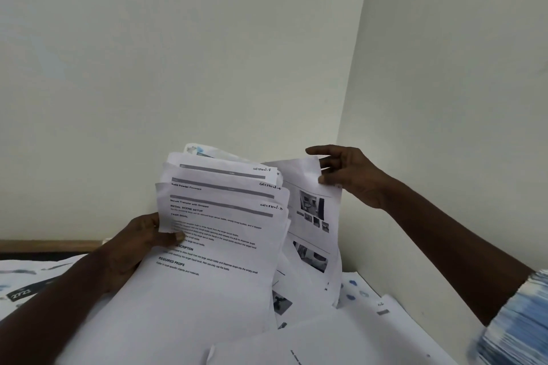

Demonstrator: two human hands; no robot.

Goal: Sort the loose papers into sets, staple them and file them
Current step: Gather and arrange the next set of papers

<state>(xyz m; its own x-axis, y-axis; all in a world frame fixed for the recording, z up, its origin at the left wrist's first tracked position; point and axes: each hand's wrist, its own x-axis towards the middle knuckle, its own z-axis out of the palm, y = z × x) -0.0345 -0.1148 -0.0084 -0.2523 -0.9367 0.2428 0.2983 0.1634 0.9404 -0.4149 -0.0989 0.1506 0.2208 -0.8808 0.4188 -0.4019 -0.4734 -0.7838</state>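
My left hand (pixel 142 238) grips a fanned stack of printed papers (pixel 219 234) by its left edge, thumb on the front sheet. Handwritten labels reading "Section" with a number show at the top right corners of three fanned sheets. My right hand (pixel 353 176) pinches the top corner of a separate sheet with small photos (pixel 314 216), held upright just to the right of the stack and partly behind it. More loose sheets (pixel 326 338) lie flat below both hands. No stapler or file is in view.
Two pale walls meet in a corner (pixel 344 127) right behind the papers. A wooden edge (pixel 50 244) runs along the left wall's base. More printed sheets and a dark strip (pixel 26 293) lie at the lower left.
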